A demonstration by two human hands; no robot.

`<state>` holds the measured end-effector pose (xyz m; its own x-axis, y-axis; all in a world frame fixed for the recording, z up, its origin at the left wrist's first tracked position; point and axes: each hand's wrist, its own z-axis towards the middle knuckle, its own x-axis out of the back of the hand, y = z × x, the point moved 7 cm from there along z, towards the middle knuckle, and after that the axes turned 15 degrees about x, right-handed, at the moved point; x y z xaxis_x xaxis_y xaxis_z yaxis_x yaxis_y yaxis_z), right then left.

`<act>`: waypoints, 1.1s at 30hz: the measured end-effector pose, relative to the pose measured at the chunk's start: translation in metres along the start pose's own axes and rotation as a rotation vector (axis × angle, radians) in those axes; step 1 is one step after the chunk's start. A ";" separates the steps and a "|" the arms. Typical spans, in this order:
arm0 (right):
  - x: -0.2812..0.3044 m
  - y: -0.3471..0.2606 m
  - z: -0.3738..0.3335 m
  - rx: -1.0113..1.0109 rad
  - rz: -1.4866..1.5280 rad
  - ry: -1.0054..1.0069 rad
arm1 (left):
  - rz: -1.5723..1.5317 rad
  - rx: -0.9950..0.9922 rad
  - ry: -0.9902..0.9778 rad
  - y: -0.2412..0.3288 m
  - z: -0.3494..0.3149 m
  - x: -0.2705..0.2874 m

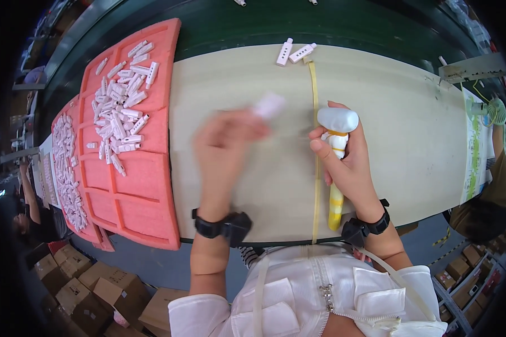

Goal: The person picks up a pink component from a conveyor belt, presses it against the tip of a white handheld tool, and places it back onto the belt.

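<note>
My right hand (351, 168) gripped the yellow-handled tool (336, 163) upright, long axis 12-to-6, while my blurred left hand (227, 146) pinched a small white piece (269, 105) at its 9 o'clock.

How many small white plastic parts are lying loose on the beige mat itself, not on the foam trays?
2: white plastic parts lie side by side at the mat's far edge. The left hand holds another, blurred.

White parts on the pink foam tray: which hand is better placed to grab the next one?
Left, probably. The left hand is nearer the pink foam tray and its white parts, though blurred. The right hand grips a white-headed yellow tool.
</note>
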<state>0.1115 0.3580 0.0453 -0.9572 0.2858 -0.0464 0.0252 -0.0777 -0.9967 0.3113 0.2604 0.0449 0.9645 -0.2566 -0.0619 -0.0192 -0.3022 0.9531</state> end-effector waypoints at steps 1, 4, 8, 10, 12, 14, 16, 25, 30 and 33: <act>0.002 0.000 0.001 -0.008 -0.019 0.001 | -0.100 -0.062 0.166 0.010 0.008 0.032; 0.001 0.000 0.001 -0.019 -0.042 0.002 | -0.436 -0.195 0.514 0.030 0.023 0.117; 0.003 0.001 0.002 -0.009 -0.070 -0.001 | -0.534 -0.217 0.672 0.033 0.048 0.145; 0.002 0.002 0.002 -0.023 -0.060 -0.021 | -0.134 -0.192 0.535 0.049 0.081 0.122; 0.003 0.002 0.002 -0.021 -0.063 -0.026 | 0.271 -0.252 0.331 0.064 0.138 0.074; -0.001 0.001 0.001 -0.031 -0.056 -0.037 | 0.625 -0.326 0.349 0.073 0.202 0.050; -0.003 0.004 0.002 -0.029 -0.061 -0.037 | 0.811 -0.368 0.438 0.073 0.248 0.033; 0.007 0.010 0.004 -0.006 -0.122 -0.008 | 0.790 -0.403 0.383 0.066 0.215 -0.005; 0.001 -0.007 0.000 0.000 -0.127 -0.046 | 0.698 -0.288 0.041 0.020 0.051 -0.047; -0.007 -0.004 -0.001 -0.012 -0.154 -0.105 | 0.625 -0.306 -0.014 -0.001 0.016 -0.056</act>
<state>0.1187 0.3576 0.0499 -0.9747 0.1924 0.1134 -0.1211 -0.0289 -0.9922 0.2533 0.2597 0.0429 0.7930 -0.3109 0.5240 -0.4931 0.1777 0.8517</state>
